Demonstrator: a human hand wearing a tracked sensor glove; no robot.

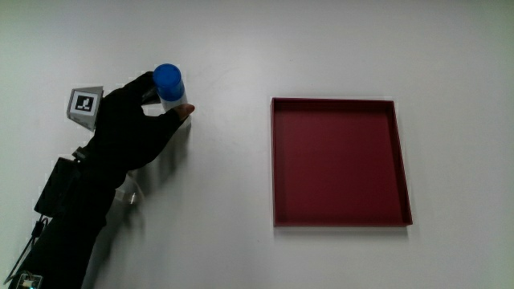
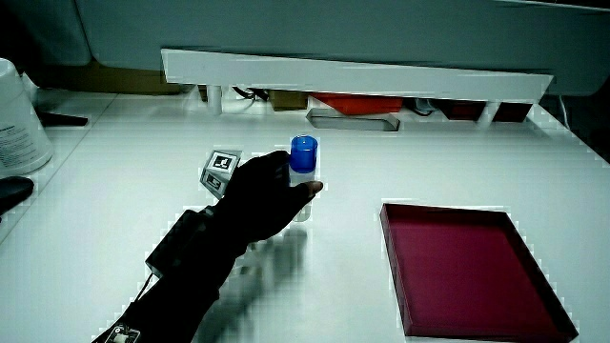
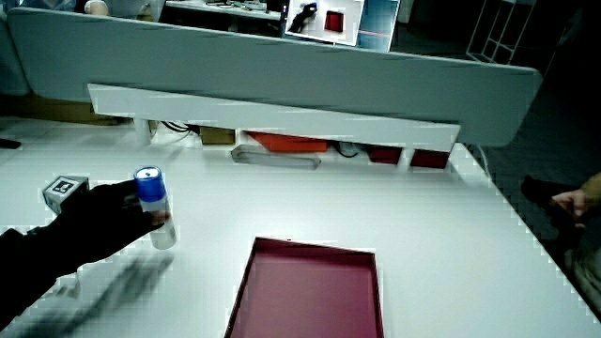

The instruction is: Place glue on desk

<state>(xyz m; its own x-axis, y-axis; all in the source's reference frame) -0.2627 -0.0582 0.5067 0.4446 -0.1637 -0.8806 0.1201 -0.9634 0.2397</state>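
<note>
Forearm in black sleeve reaching in from the person's edge of the desk (image 1: 241,48), dark box strapped on near the wrist.

Hand (image 1: 132,128) in black glove; patterned cube (image 1: 85,104) riding on its back, also seen in both side views (image 2: 221,170) (image 3: 62,190).

Grip closed around the glue (image 1: 169,86): fingers wrapped over the pale body, thumb tip (image 1: 185,113) pressed to its side. Holding the glue, not spread.

Glue: stick with blue cap and whitish barrel. Upright in both side views (image 2: 303,167) (image 3: 155,214), cap uppermost. Lower end down at the desk surface or just above it; contact cannot be told for certain. In a side view the barrel shows clear below the fingers (image 3: 131,216), base close to the white top.

Glue located over bare desk, well apart from the tray, not in it.

Tray (image 1: 277,160): shallow, square, dark red, low rim all round, nothing seen inside. Flat on the desk, beside the hand with a stretch of bare white top between. Same tray in both side views (image 2: 396,248) (image 3: 246,291), lying nearer to the person than the glue.

Low white partition (image 2: 353,71) (image 3: 272,117) running along the desk edge farthest from the person; assorted items tucked under it, too dim to name.

White container (image 2: 19,119) at the desk's margin in a side view, well apart from the hand.
</note>
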